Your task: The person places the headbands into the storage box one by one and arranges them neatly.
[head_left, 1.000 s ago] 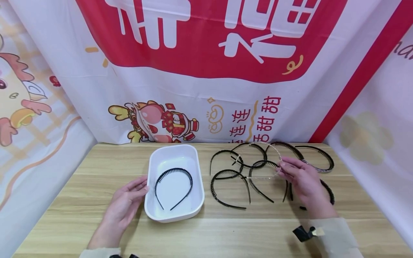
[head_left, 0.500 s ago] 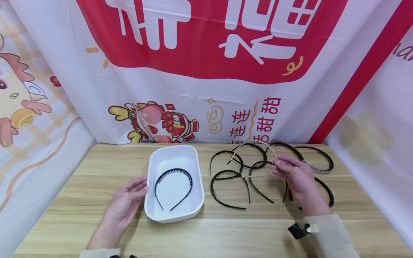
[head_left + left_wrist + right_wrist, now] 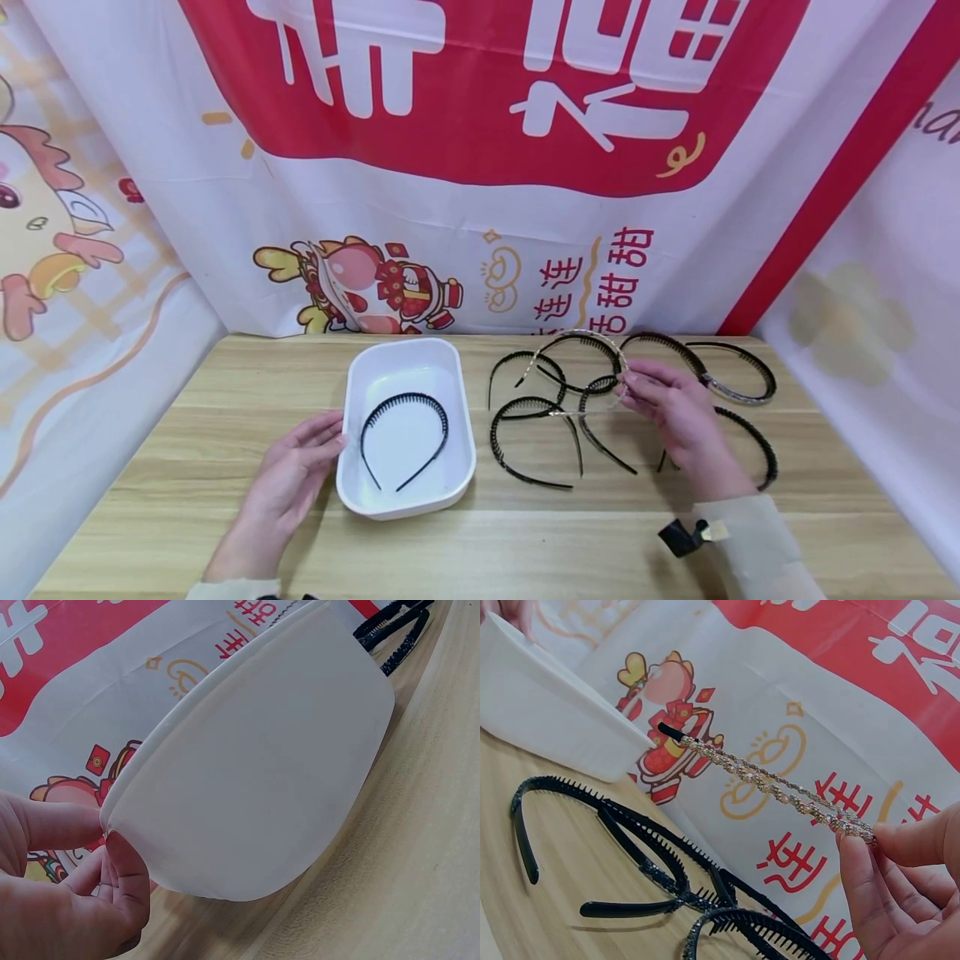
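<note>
The right hand [image 3: 678, 417] is pinching a glittery headband [image 3: 780, 796] between thumb and fingers near the top of its curve, holding it in the air above the right half of the table [image 3: 187, 467]; its two ends are pointing toward the left edge, and the end that the right wrist view is showing clearly is black. The left hand [image 3: 288, 471] is gripping the rim of a white tub [image 3: 408, 367], with thumb and forefinger pinching its left long side. This tub is standing left of the table's middle, its far end lying near the back edge. Inside it, a black toothed headband [image 3: 405, 397] is resting on the bottom, its tips pointing toward the table's front edge. Beneath and around the right hand, more black headbands [image 3: 494, 442] are lying in a loose group, several overlapping, spreading from just right of the tub toward the back right corner. One headband [image 3: 767, 450] is lying nearer the right edge, partly hidden by the right hand. A printed red and white cloth [image 3: 450, 125] is hanging behind the back edge. Light sleeves [image 3: 750, 533] are covering both forearms.
</note>
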Demonstrator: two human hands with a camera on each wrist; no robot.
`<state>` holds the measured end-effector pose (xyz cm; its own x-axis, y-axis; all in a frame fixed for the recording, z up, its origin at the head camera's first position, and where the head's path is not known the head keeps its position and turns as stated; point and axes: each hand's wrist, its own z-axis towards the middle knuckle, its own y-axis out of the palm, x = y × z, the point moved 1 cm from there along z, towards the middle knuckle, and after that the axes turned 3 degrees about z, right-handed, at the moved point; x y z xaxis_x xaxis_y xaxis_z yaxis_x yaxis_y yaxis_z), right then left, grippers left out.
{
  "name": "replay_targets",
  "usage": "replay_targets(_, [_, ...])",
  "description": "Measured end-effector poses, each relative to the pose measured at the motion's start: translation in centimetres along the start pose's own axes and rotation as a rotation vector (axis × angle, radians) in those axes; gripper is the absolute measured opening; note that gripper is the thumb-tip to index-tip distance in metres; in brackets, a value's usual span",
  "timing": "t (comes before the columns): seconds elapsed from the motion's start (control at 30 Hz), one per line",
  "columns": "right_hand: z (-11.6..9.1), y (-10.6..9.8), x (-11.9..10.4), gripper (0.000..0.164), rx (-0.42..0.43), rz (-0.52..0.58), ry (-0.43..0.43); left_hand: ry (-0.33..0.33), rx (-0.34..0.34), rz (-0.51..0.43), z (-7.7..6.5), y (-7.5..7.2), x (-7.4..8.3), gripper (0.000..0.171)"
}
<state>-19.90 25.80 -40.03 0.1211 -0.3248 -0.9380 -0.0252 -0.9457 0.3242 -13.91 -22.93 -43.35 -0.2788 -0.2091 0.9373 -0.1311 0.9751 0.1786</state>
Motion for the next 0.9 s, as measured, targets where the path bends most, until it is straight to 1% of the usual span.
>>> replay_targets(0.23, [0.2,0.8,0.1,0.022,-0.025,-0.021,0.001,-0.003,0.001,-0.006,-0.1,-0.1,0.0,0.040])
replay_targets(0.47, [0.4,2.2,0.4,0.021,-0.028,-0.052,0.019,-0.004,0.000,-0.010,-0.1,0.0,0.0,0.041])
replay_targets(0.57, [0.6,2.8,0.7,0.023,-0.040,-0.060,0.023,-0.005,0.000,-0.010,-0.1,0.0,-0.1,0.041])
replay_targets(0.67, [0.8,3.6,1.0,0.029,-0.052,-0.061,0.032,-0.005,0.001,-0.006,-0.1,0.0,-0.1,0.042])
replay_targets(0.77, [0.9,4.5,1.2,0.027,-0.065,-0.073,0.043,-0.002,0.000,-0.005,-0.1,0.0,-0.1,0.041])
replay_targets(0.9, [1.0,5.9,1.7,0.029,-0.092,-0.083,0.039,-0.003,0.000,-0.005,-0.2,0.0,0.0,0.039])
